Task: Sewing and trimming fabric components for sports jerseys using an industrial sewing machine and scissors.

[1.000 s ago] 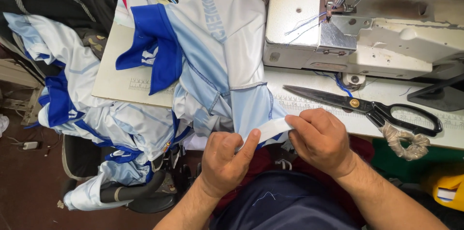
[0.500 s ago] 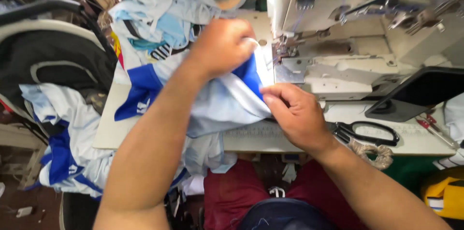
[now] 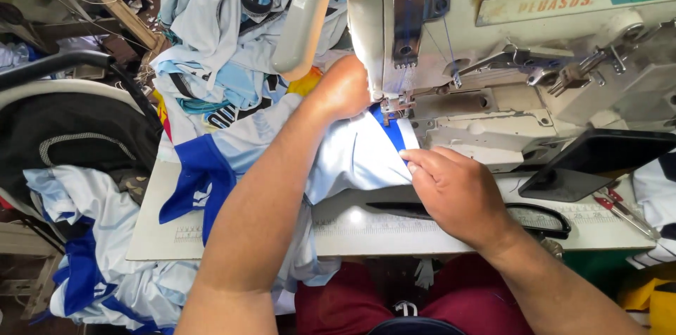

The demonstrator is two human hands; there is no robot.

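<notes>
A light blue garment (image 3: 355, 159) with a dark blue trim lies under the needle of the white sewing machine (image 3: 507, 46). My left hand (image 3: 343, 87) reaches far forward, resting on the cloth just left of the presser foot; its fingers are hidden behind the machine head. My right hand (image 3: 451, 190) presses the near edge of the fabric flat, fingertips pinching the blue trim right in front of the foot.
Black-handled scissors (image 3: 535, 216) lie on the table (image 3: 169, 236) partly under my right wrist. A dark tablet (image 3: 595, 159) leans at the right. More light blue and dark blue garments (image 3: 211, 74) pile up behind and hang off the left edge. A black chair (image 3: 70, 131) stands at left.
Both hands carried the garment from my lap up to the machine. The left hand has moved further in beside the presser foot, and the right hand now holds the trim at the foot.
</notes>
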